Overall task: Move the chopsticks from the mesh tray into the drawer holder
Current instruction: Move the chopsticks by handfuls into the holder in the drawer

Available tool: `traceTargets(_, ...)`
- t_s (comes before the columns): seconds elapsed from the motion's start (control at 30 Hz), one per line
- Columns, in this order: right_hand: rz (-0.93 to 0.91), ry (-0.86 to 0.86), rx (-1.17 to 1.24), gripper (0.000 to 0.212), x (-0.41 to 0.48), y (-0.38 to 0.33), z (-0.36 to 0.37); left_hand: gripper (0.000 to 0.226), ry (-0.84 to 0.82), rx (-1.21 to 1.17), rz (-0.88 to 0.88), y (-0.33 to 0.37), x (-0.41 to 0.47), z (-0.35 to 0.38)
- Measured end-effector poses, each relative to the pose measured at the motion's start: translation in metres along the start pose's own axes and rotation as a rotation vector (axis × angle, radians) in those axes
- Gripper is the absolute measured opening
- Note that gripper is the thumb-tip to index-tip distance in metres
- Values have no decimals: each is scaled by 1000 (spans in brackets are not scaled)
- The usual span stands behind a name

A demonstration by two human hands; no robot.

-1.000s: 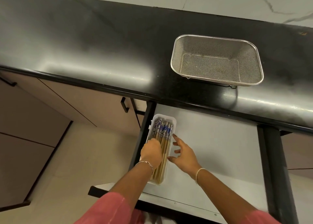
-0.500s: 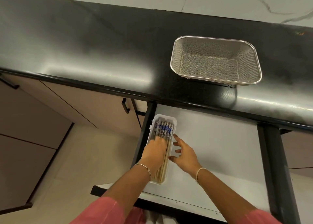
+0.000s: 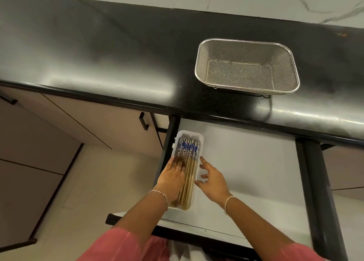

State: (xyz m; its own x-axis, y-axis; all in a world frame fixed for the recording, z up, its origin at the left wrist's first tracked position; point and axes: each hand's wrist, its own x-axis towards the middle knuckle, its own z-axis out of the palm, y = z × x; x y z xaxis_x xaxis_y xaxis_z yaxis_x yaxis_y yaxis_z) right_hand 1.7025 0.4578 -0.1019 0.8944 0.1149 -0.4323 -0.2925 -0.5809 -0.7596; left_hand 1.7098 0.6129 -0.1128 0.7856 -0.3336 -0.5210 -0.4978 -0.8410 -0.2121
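Observation:
A bundle of wooden chopsticks (image 3: 189, 158) with blue-and-white patterned tops lies lengthwise in the white plastic holder (image 3: 199, 137) at the left end of the open drawer (image 3: 246, 172). My left hand (image 3: 173, 177) rests flat on the chopsticks' left side, fingers spread and extended. My right hand (image 3: 211, 179) is open beside the holder, fingertips touching its right wall. The metal mesh tray (image 3: 199, 63) stands on the black counter above the drawer with nothing in it.
The black counter (image 3: 98, 53) runs across the view, its front edge overhanging the drawer's back. Black drawer sides (image 3: 315, 182) frame the white drawer floor. Beige cabinet fronts with a black handle (image 3: 143, 120) lie to the left, tiled floor below.
My left hand slid forward along the chopsticks and flattened out with fingers extended. My right hand stayed beside the holder's right wall.

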Motion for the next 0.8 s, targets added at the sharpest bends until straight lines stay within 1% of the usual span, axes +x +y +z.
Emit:
traceTargets(0.17, 14, -2, -3, 84, 0, 0, 1, 106, 1, -14, 77, 3, 4, 2)
traceTargets(0.37, 16, -2, -35, 85, 0, 0, 3, 106, 24, -37, 117, 7, 9, 1)
traceTargets(0.57, 12, -9, -39, 85, 0, 0, 2, 107, 39, -132, 126, 6, 8, -3)
traceTargets(0.8, 25, -14, -37, 85, 0, -1, 1, 103, 9, -88, 123, 4, 7, -4)
